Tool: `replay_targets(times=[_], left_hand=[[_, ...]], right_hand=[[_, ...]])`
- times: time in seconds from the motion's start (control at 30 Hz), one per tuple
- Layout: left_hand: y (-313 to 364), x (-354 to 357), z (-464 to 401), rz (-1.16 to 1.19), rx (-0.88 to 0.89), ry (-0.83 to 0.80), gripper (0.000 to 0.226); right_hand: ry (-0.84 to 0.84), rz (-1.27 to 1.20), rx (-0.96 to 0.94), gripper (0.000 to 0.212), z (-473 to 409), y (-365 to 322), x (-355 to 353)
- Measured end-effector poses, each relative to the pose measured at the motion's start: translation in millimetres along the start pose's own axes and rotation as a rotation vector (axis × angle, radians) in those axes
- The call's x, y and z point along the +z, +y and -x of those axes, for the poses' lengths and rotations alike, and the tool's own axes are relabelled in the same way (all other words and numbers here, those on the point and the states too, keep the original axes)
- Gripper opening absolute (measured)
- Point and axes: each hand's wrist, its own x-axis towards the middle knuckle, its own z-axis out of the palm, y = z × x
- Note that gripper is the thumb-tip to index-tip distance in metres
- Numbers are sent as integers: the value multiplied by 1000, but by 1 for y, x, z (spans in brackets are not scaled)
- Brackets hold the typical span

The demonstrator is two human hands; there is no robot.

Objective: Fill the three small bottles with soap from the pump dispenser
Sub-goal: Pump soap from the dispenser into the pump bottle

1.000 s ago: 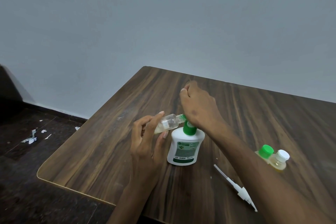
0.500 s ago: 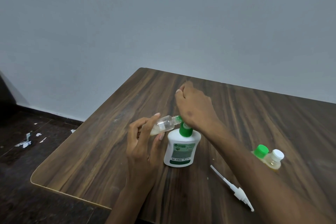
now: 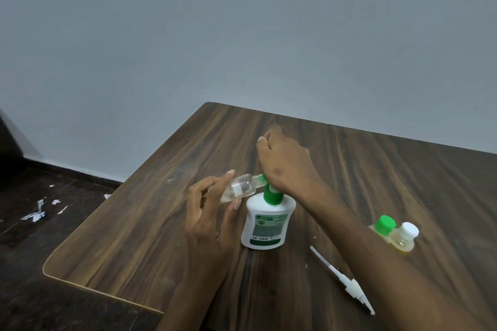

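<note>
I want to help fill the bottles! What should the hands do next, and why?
Probably press the green pump again with the right hand. The small bottle held tilted by the left hand sits at the spout and looks mostly unfilled.

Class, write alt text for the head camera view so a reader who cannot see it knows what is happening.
A person's right hand presses on a white pump dispenser while the left hand holds a small clear bottle tilted to its nozzle. Two capped small bottles and a loose white spray pump sit on the wooden table.
</note>
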Motion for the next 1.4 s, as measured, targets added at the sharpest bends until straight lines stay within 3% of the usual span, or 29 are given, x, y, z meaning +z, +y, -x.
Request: replay_targets(times=[1.4], left_hand=[[-3,1,2,-17,-7,-9,41]], right_hand=[[9,-2,-14,34,-2,1,2]])
